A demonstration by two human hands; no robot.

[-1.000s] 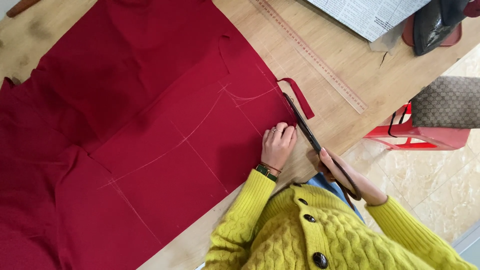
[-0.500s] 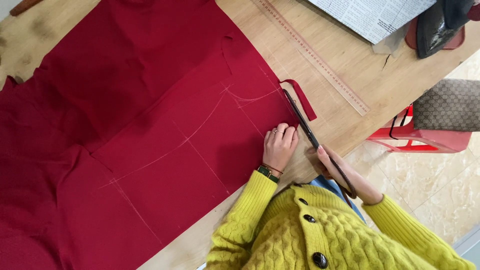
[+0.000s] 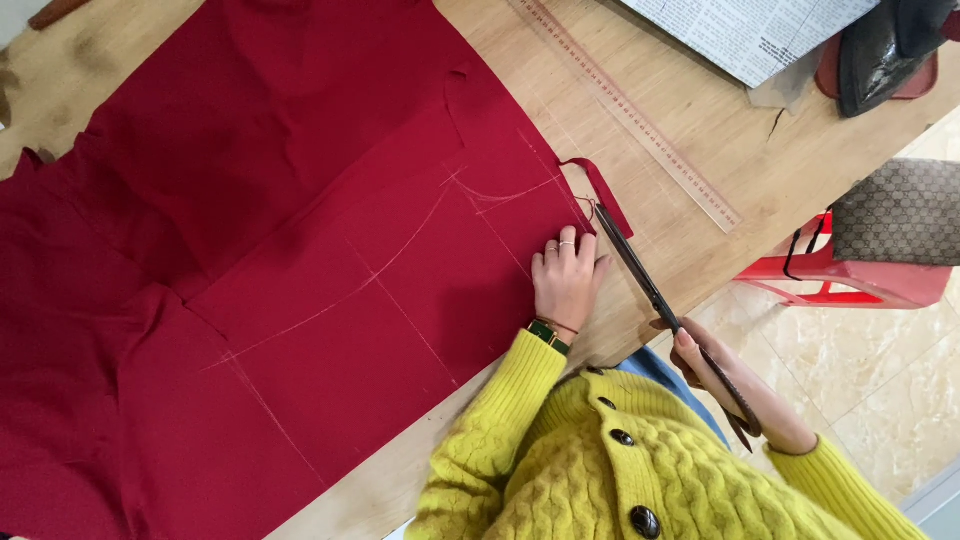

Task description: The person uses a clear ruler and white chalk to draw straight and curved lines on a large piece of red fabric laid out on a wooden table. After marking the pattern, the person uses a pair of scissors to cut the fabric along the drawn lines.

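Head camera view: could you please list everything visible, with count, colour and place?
Fabric: one, dark red, chalk-lined, spread over the table's left.
Cut strip: one, red, at the fabric's right edge.
Scissors: one, dark, blades at that edge.
Ruler: one, long, pale, lying diagonally on the table.
Table: one, light wood.
Printed paper: one, white, top right.
Iron: one, dark, top right.
Stool: one, red, right, a patterned bag on it.
Left hand: flat on the fabric.
Right hand: holding the scissors.

1 red cloth [image 3: 300, 250], 1 pr scissors [image 3: 640, 270], 1 ruler [image 3: 630, 120], 1 iron [image 3: 885, 45], 2 hands.
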